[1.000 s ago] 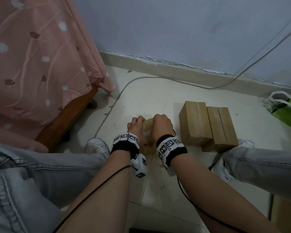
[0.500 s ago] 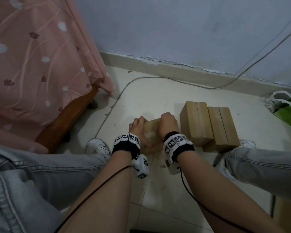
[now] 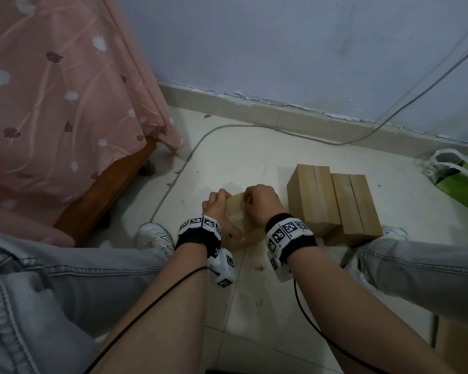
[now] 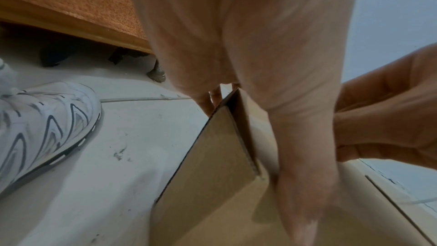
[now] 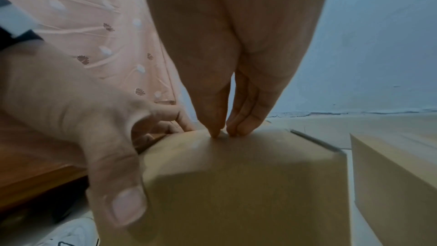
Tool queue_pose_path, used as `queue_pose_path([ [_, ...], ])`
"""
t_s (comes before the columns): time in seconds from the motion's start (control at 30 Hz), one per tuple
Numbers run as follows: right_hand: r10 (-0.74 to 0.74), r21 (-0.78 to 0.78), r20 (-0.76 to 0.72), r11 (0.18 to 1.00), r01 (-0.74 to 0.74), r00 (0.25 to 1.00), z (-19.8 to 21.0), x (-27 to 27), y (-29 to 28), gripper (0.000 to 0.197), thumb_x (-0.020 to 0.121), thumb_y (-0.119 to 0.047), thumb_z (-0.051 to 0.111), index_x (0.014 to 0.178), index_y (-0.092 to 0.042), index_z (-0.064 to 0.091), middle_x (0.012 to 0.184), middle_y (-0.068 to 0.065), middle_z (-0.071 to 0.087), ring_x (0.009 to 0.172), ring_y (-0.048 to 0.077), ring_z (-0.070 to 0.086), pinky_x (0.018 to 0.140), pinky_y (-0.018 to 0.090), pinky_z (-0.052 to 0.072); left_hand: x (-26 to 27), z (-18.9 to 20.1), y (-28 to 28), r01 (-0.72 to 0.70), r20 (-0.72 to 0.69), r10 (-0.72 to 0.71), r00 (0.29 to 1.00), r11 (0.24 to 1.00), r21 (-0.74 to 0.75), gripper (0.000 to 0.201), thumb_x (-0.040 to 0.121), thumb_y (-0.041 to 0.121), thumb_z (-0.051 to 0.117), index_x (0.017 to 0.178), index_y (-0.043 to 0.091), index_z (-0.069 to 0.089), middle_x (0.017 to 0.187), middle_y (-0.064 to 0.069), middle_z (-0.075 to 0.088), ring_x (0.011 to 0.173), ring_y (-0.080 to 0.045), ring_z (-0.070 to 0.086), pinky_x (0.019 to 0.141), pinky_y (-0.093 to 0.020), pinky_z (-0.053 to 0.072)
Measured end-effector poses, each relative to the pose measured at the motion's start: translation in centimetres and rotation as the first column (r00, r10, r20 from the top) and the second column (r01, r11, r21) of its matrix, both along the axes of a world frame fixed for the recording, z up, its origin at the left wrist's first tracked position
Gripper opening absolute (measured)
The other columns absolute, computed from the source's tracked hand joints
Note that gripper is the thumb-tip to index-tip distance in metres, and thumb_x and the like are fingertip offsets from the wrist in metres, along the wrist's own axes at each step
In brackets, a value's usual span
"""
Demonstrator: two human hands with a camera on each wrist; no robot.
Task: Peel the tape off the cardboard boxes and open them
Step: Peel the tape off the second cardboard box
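Box (image 3: 239,220) on the floor sits right between both hands with its long axis running 12 to 6, left hand (image 3: 219,211) wrapped round its 9 o'clock side, right hand (image 3: 260,202) pinching at the top seam tape, so I'd guess the peel runs lengthwise.
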State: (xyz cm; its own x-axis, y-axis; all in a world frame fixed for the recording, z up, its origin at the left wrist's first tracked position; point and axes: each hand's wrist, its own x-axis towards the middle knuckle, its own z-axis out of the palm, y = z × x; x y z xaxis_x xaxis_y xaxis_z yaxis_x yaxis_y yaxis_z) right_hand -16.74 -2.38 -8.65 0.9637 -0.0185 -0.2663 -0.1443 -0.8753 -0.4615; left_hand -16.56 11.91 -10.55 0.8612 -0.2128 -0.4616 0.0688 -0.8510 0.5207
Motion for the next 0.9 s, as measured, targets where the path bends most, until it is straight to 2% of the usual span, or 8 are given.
queue_pose_path([
  [0.17,-0.031,-0.05,0.006,0.998,0.031,1.0,-0.6,0.3,0.4,0.013,0.084,-0.009,0.053,0.087,-0.007,0.066,0.087,0.009,0.065,0.082,0.027,0.061,0.075,0.036,0.054,0.1,-0.1,0.0,-0.005,-0.006,0.005,1.0,1.0,0.001,0.092,0.053,0.026,0.091,0.125,0.024,0.035,0.129,0.001,0.034,0.12,-0.024,0.034,0.078,-0.032,0.036],
  [0.4,-0.06,-0.087,0.023,0.994,0.062,0.998,-1.4,0.4,0.7,0.013,0.084,-0.004,0.049,0.085,-0.008,0.062,0.083,0.009,0.062,0.077,0.028,0.057,0.066,0.032,0.05,0.2,-0.2,-0.1,-0.008,-0.001,0.008,1.0,1.0,0.001,0.091,0.054,0.024,0.09,0.126,0.023,0.035,0.13,-0.001,0.035,0.121,-0.025,0.035,0.079,-0.032,0.037],
  [0.47,-0.075,-0.097,0.028,0.992,0.077,0.997,-1.5,0.5,0.9,0.013,0.083,-0.004,0.046,0.081,-0.009,0.058,0.082,0.009,0.06,0.076,0.028,0.056,0.063,0.031,0.047,0.2,-0.3,-0.1,-0.007,0.001,0.007,1.0,1.0,0.004,0.09,0.055,0.023,0.09,0.126,0.022,0.035,0.131,-0.001,0.035,0.121,-0.025,0.034,0.08,-0.032,0.037],
  [0.6,-0.112,-0.113,0.036,0.987,0.116,0.993,-1.8,-0.1,1.6,0.012,0.081,-0.004,0.042,0.077,-0.015,0.045,0.085,0.007,0.053,0.074,0.028,0.051,0.066,0.038,0.052,0.2,-0.2,-0.3,-0.003,0.01,0.003,1.0,1.0,0.003,0.09,0.056,0.021,0.089,0.127,0.021,0.035,0.132,-0.001,0.034,0.122,-0.026,0.034,0.082,-0.031,0.038],
  [0.67,-0.125,-0.112,0.049,0.985,0.13,0.991,-1.7,-0.1,1.5,0.014,0.083,-0.003,0.04,0.078,-0.016,0.041,0.088,0.008,0.053,0.073,0.028,0.049,0.065,0.037,0.05,0.3,-0.2,-0.4,-0.004,0.006,0.004,1.0,1.0,-0.003,0.09,0.056,0.021,0.089,0.128,0.022,0.035,0.132,-0.001,0.034,0.123,-0.026,0.034,0.081,-0.031,0.039],
  [0.73,-0.13,-0.086,0.037,0.987,0.133,0.991,-1.3,0.2,1.2,0.012,0.085,-0.002,0.04,0.082,-0.012,0.045,0.09,0.011,0.056,0.074,0.028,0.049,0.064,0.035,0.047,0.3,-0.2,-0.4,-0.005,0.003,0.005,1.0,1.0,0.003,0.092,0.055,0.024,0.09,0.128,0.022,0.035,0.132,-0.001,0.034,0.123,-0.026,0.034,0.082,-0.031,0.039],
  [0.8,-0.133,-0.058,0.019,0.989,0.134,0.991,-0.8,0.4,0.6,0.013,0.086,-0.002,0.041,0.089,-0.006,0.054,0.09,0.012,0.059,0.077,0.028,0.053,0.066,0.033,0.048,0.3,-0.3,-0.4,-0.008,0.009,0.008,1.0,1.0,-0.002,0.093,0.053,0.026,0.091,0.128,0.022,0.035,0.132,-0.001,0.035,0.123,-0.025,0.034,0.083,-0.032,0.039],
  [0.9,-0.144,-0.051,0.056,0.988,0.147,0.988,-0.6,0.2,0.2,0.019,0.086,-0.001,0.038,0.092,-0.006,0.055,0.089,0.011,0.059,0.078,0.03,0.056,0.066,0.035,0.048,0.1,-0.2,-0.7,0.003,0.016,-0.003,1.0,1.0,-0.014,0.093,0.053,0.026,0.091,0.127,0.023,0.035,0.131,0.0,0.034,0.122,-0.025,0.034,0.083,-0.032,0.039],
])
